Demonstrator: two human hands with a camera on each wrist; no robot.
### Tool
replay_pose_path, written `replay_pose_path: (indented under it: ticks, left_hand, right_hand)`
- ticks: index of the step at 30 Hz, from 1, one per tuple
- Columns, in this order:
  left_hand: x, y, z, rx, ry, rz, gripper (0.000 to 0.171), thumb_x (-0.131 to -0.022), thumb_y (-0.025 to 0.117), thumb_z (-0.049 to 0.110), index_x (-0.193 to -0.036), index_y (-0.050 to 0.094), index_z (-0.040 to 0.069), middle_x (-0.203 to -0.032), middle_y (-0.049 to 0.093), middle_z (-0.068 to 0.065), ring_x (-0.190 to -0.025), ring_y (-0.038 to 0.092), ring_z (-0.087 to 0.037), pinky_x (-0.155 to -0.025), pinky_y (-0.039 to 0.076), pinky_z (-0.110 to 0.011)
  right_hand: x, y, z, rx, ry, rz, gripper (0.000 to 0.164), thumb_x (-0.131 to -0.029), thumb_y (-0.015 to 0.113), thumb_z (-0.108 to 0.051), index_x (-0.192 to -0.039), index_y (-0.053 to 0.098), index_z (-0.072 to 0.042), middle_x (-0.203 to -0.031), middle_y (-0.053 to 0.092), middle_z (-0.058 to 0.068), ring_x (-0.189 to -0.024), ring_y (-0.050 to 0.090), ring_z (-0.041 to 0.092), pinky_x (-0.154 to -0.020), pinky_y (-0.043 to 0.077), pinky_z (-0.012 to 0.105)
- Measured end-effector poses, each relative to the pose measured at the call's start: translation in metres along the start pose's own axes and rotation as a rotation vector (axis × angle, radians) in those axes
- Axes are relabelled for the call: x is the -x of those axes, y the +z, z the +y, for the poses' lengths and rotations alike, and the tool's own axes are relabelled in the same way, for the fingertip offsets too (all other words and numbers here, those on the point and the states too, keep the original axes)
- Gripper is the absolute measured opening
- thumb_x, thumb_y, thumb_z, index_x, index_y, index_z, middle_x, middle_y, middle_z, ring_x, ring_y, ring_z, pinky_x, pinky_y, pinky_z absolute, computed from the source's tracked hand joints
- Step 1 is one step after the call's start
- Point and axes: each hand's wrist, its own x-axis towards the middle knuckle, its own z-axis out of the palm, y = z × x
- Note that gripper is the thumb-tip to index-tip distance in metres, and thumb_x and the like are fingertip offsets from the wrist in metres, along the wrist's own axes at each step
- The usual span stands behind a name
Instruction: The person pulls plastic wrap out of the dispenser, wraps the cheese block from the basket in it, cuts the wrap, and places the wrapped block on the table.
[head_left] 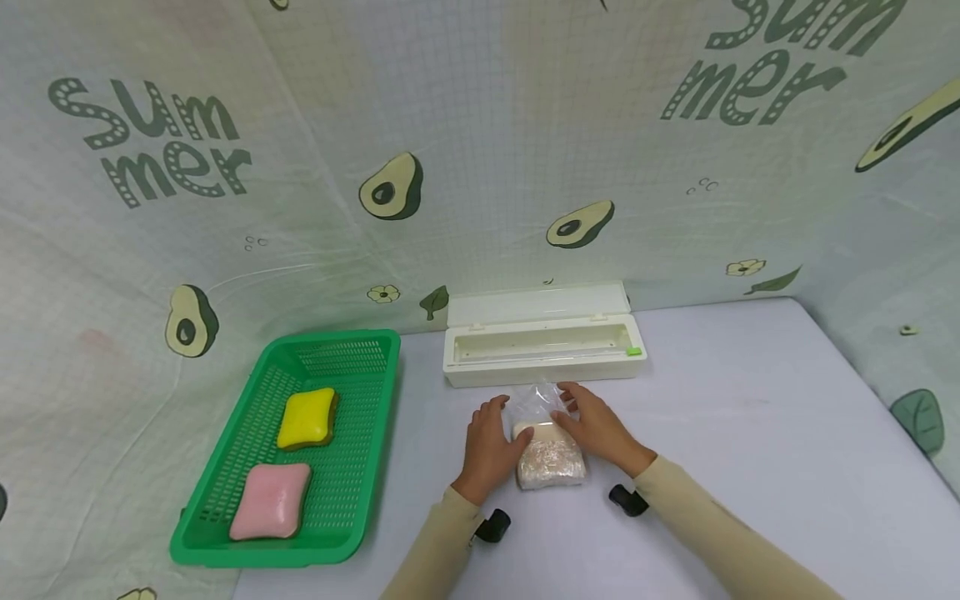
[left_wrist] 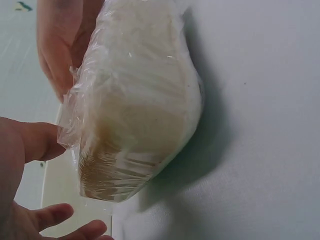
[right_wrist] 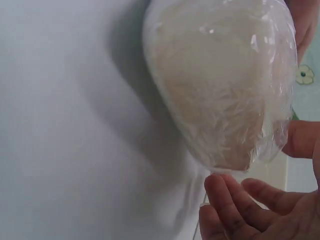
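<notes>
A pillow-shaped block (head_left: 550,462), pale and wrapped in crinkled clear plastic film, lies on the table between the two hands. Loose film (head_left: 536,402) extends from its far end. My left hand (head_left: 489,450) is at the left side, thumb (left_wrist: 42,142) touching the film and the other fingers spread apart. From the right, my right hand (head_left: 602,429) touches the film with its thumb (right_wrist: 303,139); its loosely bent fingers are by the block's far end. Brown shows on the block's end in the left wrist view. Beyond stands an opened white film dispenser box (head_left: 543,371).
A green basket (head_left: 378,467) on the left holds a yellow pillow-shaped block (head_left: 307,418) and a pink one (head_left: 270,502). The dispenser's raised lid (head_left: 536,304) is against the printed backdrop (head_left: 487,167). White cloth covers the table (head_left: 750,433).
</notes>
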Motion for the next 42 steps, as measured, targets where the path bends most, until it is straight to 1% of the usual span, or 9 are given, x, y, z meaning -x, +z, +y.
replay_pose_path:
  ticks: [6,9,12,17,22,27,34,38,42]
  left_hand:
    - [-0.007,-0.001,-0.003,0.059,-0.066,-0.069,0.074,-0.09,0.083,0.023,-0.148,0.046,-0.004,-0.136,0.06,-0.023,-0.123,0.055,-0.042,-0.101,0.046,-0.058]
    - [-0.008,-0.001,-0.006,0.111,-0.079,-0.102,0.082,-0.089,0.083,0.024,-0.153,0.04,-0.006,-0.14,0.059,-0.025,-0.126,0.053,-0.044,-0.103,0.046,-0.06]
    - [-0.01,-0.001,-0.011,0.174,-0.067,-0.133,0.087,-0.09,0.082,0.021,-0.158,0.033,-0.005,-0.143,0.059,-0.022,-0.129,0.051,-0.045,-0.105,0.045,-0.062]
    - [-0.012,0.0,-0.018,0.253,0.026,-0.137,0.083,-0.089,0.082,0.012,-0.157,0.037,-0.001,-0.133,0.067,-0.012,-0.126,0.052,-0.038,-0.107,0.04,-0.059]
    - [-0.007,-0.002,-0.021,0.241,0.188,-0.15,0.042,-0.091,0.08,0.006,-0.131,0.067,0.007,-0.12,0.069,-0.007,-0.117,0.054,-0.029,-0.103,0.039,-0.049]
    - [0.002,-0.011,-0.023,0.159,0.347,-0.167,0.022,-0.094,0.078,0.009,-0.115,0.075,0.012,-0.122,0.068,-0.004,-0.117,0.054,-0.024,-0.102,0.039,-0.049]
    - [0.018,-0.023,-0.026,-0.178,0.575,-0.155,0.036,-0.091,0.085,0.033,-0.123,0.076,0.018,-0.138,0.065,-0.001,-0.128,0.054,-0.024,-0.104,0.042,-0.05]
    - [0.025,-0.023,-0.027,-0.39,0.626,-0.137,0.046,-0.09,0.084,0.046,-0.13,0.075,0.024,-0.145,0.062,0.003,-0.131,0.053,-0.021,-0.108,0.043,-0.045]
    - [0.031,-0.021,-0.026,-0.53,0.637,-0.13,0.047,-0.093,0.08,0.048,-0.134,0.075,0.025,-0.146,0.061,0.005,-0.131,0.054,-0.019,-0.108,0.045,-0.042]
  right_hand:
    - [-0.013,0.001,0.006,-0.091,0.069,0.014,0.032,-0.094,0.072,-0.001,-0.121,0.065,0.015,-0.093,0.07,0.014,-0.086,0.068,0.025,-0.079,0.057,0.039]
    - [-0.013,-0.002,0.008,-0.155,0.109,0.005,0.021,-0.093,0.072,0.0,-0.111,0.071,0.01,-0.092,0.071,0.011,-0.084,0.066,0.02,-0.076,0.053,0.032]
    - [-0.01,-0.006,0.007,-0.208,0.097,-0.031,0.012,-0.094,0.069,0.0,-0.105,0.071,0.006,-0.096,0.072,0.011,-0.09,0.067,0.02,-0.082,0.055,0.036]
    - [0.002,-0.014,0.006,-0.23,-0.045,-0.095,0.009,-0.097,0.066,0.003,-0.105,0.069,0.0,-0.104,0.072,0.009,-0.103,0.068,0.027,-0.098,0.054,0.052]
    - [0.016,-0.02,0.007,-0.181,-0.181,-0.115,0.02,-0.095,0.068,0.007,-0.107,0.069,-0.009,-0.113,0.073,0.004,-0.112,0.067,0.028,-0.101,0.052,0.055]
    - [0.029,-0.025,0.009,-0.044,-0.332,-0.137,0.037,-0.091,0.069,0.013,-0.112,0.068,-0.018,-0.123,0.073,0.0,-0.119,0.067,0.026,-0.101,0.052,0.055]
    - [0.049,-0.031,0.011,0.256,-0.589,-0.064,0.036,-0.085,0.075,0.004,-0.117,0.071,-0.012,-0.137,0.07,0.005,-0.124,0.066,0.028,-0.098,0.055,0.051]
    - [0.057,-0.031,0.011,0.374,-0.658,-0.052,0.037,-0.089,0.081,-0.017,-0.124,0.071,-0.009,-0.141,0.067,0.007,-0.124,0.065,0.027,-0.096,0.056,0.049]
    - [0.061,-0.028,0.013,0.474,-0.697,-0.076,0.057,-0.092,0.081,-0.038,-0.137,0.066,-0.007,-0.145,0.065,0.007,-0.127,0.064,0.026,-0.099,0.055,0.047]
